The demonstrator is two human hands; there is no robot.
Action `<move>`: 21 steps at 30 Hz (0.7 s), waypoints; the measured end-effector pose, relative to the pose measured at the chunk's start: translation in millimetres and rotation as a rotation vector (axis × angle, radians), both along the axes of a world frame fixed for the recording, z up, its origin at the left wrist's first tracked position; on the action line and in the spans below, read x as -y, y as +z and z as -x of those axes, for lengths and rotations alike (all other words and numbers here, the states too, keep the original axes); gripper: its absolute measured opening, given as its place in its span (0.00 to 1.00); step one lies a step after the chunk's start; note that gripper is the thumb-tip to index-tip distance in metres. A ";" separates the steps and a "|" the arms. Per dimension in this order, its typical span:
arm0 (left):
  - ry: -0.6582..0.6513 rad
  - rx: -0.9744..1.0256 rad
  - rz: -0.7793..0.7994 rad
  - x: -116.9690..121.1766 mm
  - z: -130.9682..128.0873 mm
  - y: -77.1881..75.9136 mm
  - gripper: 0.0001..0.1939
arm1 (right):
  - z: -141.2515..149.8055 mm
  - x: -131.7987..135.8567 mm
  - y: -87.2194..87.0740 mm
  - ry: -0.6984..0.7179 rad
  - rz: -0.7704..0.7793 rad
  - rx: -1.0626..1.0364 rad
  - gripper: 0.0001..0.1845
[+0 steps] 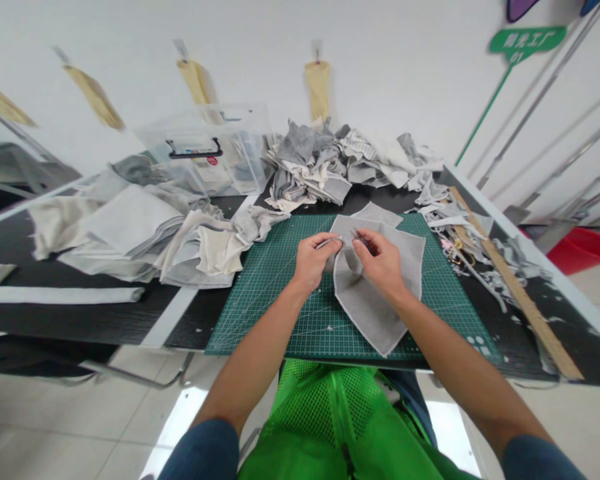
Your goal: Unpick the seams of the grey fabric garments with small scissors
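Note:
A grey fabric piece [380, 300] with a pale stitched edge lies over the green cutting mat [265, 287], partly lifted. My left hand [313, 261] is closed, pinching the fabric near its upper left edge. Closed around a small dark tool with a pointed metal tip, which looks like thread snips [359, 236], is my right hand [383, 260]. The tip points toward my left fingers, just above the cloth; most of the tool is hidden in the palm. Another grey piece [380, 213] shows behind the lifted one.
Fabric stacks [135, 220] lie at left, and a heap of grey and white cloth [310, 167] is at the back. A clear plastic box [205, 157] stands against the wall. At right are a wooden ruler [520, 287] and scraps [460, 247]. A red bin [585, 250] sits beyond the table.

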State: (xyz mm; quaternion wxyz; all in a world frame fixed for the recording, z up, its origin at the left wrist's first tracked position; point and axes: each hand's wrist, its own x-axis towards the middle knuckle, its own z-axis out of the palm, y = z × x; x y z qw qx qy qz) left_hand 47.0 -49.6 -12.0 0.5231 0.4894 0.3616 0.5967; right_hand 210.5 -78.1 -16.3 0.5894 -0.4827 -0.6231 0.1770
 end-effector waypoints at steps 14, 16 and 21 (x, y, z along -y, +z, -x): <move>0.007 -0.045 -0.109 3.1 -0.5 -1.3 0.13 | 3.7 3.3 -1.8 0.224 0.066 -0.060 0.18; 0.009 -0.069 -0.131 3.4 -0.1 -1.9 0.12 | 3.5 2.9 -2.2 0.218 0.061 -0.058 0.18; 0.047 -0.124 -0.149 4.2 0.1 -1.9 0.13 | 3.4 3.6 -1.1 0.207 0.054 -0.051 0.18</move>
